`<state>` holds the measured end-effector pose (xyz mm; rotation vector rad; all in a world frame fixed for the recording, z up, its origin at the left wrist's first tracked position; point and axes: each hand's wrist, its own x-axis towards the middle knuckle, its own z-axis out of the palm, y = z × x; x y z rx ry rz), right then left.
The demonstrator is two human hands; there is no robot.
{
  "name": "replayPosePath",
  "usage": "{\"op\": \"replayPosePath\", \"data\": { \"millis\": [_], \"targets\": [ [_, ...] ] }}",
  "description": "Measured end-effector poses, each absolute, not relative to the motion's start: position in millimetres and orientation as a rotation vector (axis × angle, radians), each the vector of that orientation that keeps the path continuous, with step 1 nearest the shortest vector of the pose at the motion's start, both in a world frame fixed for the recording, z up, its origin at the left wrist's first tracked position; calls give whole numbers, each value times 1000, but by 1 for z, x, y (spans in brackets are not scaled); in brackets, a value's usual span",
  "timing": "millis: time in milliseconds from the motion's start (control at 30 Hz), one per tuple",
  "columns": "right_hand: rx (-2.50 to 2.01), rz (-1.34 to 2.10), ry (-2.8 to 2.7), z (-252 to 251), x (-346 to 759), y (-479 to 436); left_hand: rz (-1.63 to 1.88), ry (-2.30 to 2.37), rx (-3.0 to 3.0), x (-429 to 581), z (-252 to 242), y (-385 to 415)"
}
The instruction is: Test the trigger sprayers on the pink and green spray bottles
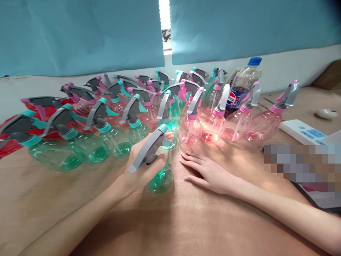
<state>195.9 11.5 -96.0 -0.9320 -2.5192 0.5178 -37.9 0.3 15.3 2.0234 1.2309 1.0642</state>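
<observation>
My left hand (142, 156) is wrapped round the neck of a green spray bottle (161, 179) with a grey and teal trigger head. The bottle is upright, its base on or just over the table; I cannot tell which. To the right, my right hand (206, 170) lies flat on the wooden table (186, 227), fingers stretched out and nothing in them. Just beyond its fingertips stands a pink spray bottle (189, 131). Left of my left hand is a row of green spray bottles, the nearest being a green spray bottle (117, 142).
More green and pink spray bottles crowd toward the wall. A cola bottle (237, 94) with a blue cap stands behind the pink row. On the right are a white power strip (301, 131), a white mouse (326, 113) and a blurred-out flat object. Red plastic (10, 128) lies at far left.
</observation>
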Motion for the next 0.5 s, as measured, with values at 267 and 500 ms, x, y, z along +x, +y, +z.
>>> {"op": "replayPosePath", "data": {
  "millis": [267, 500],
  "targets": [
    [-922, 519, -2501, -97, 196, 12, 1088, 1158, 1919, -36, 12, 0],
    [-919, 513, -2510, -96, 196, 12, 1077, 1172, 1953, -35, 16, 1]
  ]
}}
